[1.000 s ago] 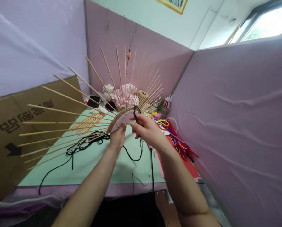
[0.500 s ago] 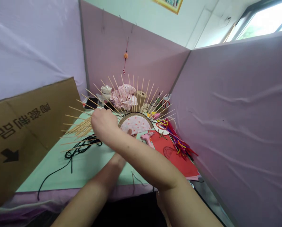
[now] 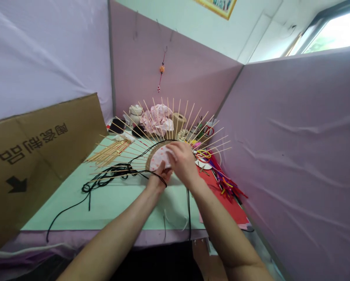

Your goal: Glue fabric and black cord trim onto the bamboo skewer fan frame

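A half-round piece (image 3: 159, 157) covered in dotted pink-white cloth, with a brown rim, stands over the table with thin sticks (image 3: 173, 113) fanning out from it. At its lower edge, my left hand (image 3: 162, 175) grips it, thumb on the front face. My right hand (image 3: 181, 156) lies over the right part, fingers bent together at the cloth; what they pinch is too small to make out. Black cord (image 3: 116, 171) runs along the rim, lies in a tangle at the left and passes over my left wrist.
Loose sticks (image 3: 112, 151) and a cardboard box (image 3: 46, 164) are at the left. Behind stand a white jar (image 3: 135, 112), crumpled pink cloth (image 3: 157, 119) and a twine roll (image 3: 179, 120). Red sheets (image 3: 222, 201) and coloured pipe cleaners (image 3: 226, 177) lie at the right.
My right hand has moved right, from the sticks on the left to the cloth-covered piece, and my arms no longer cross. Black cord now lies over my left wrist and hangs at the front.
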Demonstrator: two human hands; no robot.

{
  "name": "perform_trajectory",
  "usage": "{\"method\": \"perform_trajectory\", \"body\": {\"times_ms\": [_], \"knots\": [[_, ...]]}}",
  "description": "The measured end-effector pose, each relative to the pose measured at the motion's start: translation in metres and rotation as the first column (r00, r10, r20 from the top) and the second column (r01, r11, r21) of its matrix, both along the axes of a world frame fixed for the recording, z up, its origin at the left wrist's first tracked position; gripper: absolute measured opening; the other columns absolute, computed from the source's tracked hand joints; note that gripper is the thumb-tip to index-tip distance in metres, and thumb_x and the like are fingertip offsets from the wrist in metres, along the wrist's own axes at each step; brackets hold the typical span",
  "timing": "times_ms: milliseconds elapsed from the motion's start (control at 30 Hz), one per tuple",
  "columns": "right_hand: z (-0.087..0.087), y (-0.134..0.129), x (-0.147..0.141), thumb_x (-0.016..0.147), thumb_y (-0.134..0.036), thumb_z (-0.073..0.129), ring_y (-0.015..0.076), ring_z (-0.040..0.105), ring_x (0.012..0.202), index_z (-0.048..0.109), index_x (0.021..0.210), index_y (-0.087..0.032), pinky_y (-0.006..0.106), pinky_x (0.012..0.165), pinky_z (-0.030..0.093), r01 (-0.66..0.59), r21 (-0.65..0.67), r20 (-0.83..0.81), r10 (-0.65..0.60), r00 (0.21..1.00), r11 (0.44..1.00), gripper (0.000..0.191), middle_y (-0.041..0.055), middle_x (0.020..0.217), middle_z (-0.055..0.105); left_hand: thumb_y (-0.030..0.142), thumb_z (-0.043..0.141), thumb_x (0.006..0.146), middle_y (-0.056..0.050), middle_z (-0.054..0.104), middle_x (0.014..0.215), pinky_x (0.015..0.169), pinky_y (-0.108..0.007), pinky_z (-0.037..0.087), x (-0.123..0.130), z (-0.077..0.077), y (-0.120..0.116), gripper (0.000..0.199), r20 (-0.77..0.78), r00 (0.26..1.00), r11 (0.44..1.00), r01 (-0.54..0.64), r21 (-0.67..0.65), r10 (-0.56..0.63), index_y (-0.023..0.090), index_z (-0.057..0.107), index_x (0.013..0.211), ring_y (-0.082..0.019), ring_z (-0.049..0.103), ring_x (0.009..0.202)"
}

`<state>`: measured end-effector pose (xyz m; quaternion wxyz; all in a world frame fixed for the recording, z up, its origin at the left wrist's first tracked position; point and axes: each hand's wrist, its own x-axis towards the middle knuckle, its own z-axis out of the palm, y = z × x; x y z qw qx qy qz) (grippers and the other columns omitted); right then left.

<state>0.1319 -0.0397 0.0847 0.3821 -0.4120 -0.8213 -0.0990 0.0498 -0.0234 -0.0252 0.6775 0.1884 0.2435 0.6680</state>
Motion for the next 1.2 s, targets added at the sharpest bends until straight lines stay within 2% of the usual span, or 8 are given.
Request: {"method": "perform_trajectory", "body": {"times_ms": [67,133,300,600,933,1000,1100,1200], "knots": [[0.001,0.021,0.027,0.094,-0.023,0.049,0.0232,0.053,0.1,0.069,0.104,-0.017,0.037,0.092,0.038,0.174,0.031,-0.042,-0.173,0.984,0.984,0.023,0.0105,0.104,0.066,0.023,0.075,0.077,-0.005,0.074,0.1,0.091,-0.031,0.056,0.001,0.004,-0.002,0.024,0.129,0.992,0.998,0.018,-0.059,-0.011,0.019,0.066,0.098,-0.019,0.069,0.098],[0.005,0.034,0.04,0.094,-0.026,0.053,0.0229,0.053,0.099,0.071,0.101,-0.02,0.037,0.091,0.034,0.242,0.049,-0.01,-0.242,0.97,0.969,0.02,0.0078,0.098,0.068,0.016,0.075,0.076,-0.007,0.074,0.098,0.089,-0.03,0.057,0.002,0.007,-0.004,0.024,0.253,0.967,0.993,0.061,-0.099,-0.034,0.016,0.066,0.098,-0.017,0.07,0.093],[0.012,0.047,0.038,0.093,-0.029,0.058,0.0204,0.053,0.099,0.072,0.092,-0.024,0.036,0.09,0.025,0.186,0.077,0.154,-0.196,0.968,0.98,0.014,0.0029,0.094,0.07,0.01,0.072,0.077,-0.008,0.075,0.098,0.08,-0.026,0.059,0.004,0.011,-0.009,0.026,0.297,0.953,0.993,0.085,-0.085,-0.056,0.015,0.067,0.102,-0.016,0.071,0.085],[0.007,0.059,0.037,0.09,-0.028,0.061,0.0198,0.054,0.097,0.069,0.084,-0.024,0.036,0.086,0.025,0.238,0.088,0.184,-0.25,0.951,0.967,0.011,0.0015,0.09,0.07,0.003,0.065,0.08,-0.009,0.075,0.098,0.078,-0.028,0.061,0.009,0.012,-0.012,0.026,0.299,0.953,0.992,0.086,-0.098,-0.053,0.013,0.066,0.104,-0.017,0.072,0.084],[0.005,0.053,0.031,0.094,-0.026,0.054,0.0215,0.054,0.094,0.068,0.084,-0.021,0.037,0.081,0.026,0.279,0.087,0.275,-0.292,0.916,0.956,0.018,0.0042,0.092,0.071,0.004,0.069,0.078,-0.009,0.074,0.099,0.08,-0.028,0.06,0.01,0.01,-0.013,0.027,0.3,0.951,0.989,0.107,-0.104,-0.071,0.012,0.067,0.104,-0.017,0.072,0.085],[0.006,0.05,0.032,0.094,-0.026,0.054,0.0214,0.055,0.095,0.069,0.086,-0.022,0.037,0.082,0.026,0.263,0.084,0.261,-0.276,0.925,0.961,0.018,0.004,0.092,0.071,0.004,0.068,0.078,-0.009,0.075,0.099,0.081,-0.028,0.06,0.009,0.01,-0.013,0.026,0.296,0.952,0.989,0.108,-0.103,-0.073,0.012,0.067,0.103,-0.016,0.072,0.084],[0.008,0.045,0.038,0.094,-0.022,0.051,0.0201,0.056,0.1,0.069,0.098,-0.023,0.036,0.085,0.027,0.237,0.105,0.145,-0.251,0.957,0.966,0.018,0.0038,0.101,0.071,0.004,0.067,0.079,-0.008,0.075,0.096,0.079,-0.028,0.06,0.009,0.01,-0.013,0.023,0.296,0.952,0.989,0.106,-0.105,-0.07,0.013,0.067,0.1,-0.016,0.072,0.082],[0.008,0.037,0.048,0.093,-0.016,0.049,0.0202,0.056,0.103,0.068,0.106,-0.023,0.036,0.088,0.028,0.28,0.132,0.044,-0.288,0.957,0.951,0.024,0.0048,0.109,0.07,0.003,0.066,0.079,-0.008,0.075,0.093,0.077,-0.027,0.06,0.01,0.011,-0.014,0.019,0.311,0.948,0.988,0.105,-0.112,-0.065,0.012,0.067,0.096,-0.016,0.072,0.081]]}}
